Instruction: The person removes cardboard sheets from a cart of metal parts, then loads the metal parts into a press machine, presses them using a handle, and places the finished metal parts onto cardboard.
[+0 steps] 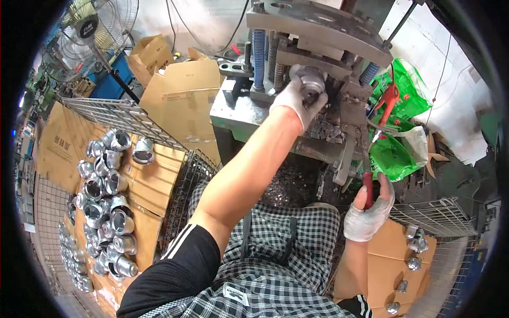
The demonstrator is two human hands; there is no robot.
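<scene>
Curled around a red handle (367, 190), the right hand (368, 216) had a closed grip, its index finger extended. Similar metal housings (124, 244) lay clustered on cardboard (150, 186) to the left. Farther off, the left hand (295, 100) gripped a rounded metal housing (312, 80) at the press (318, 25), near small metal pieces (328, 132). Beyond stood a carton (150, 54) and a fan (86, 25).

Two hands (300, 100), one press (315, 26), one fan (86, 25), and more than twenty metal cups (313, 79).
</scene>
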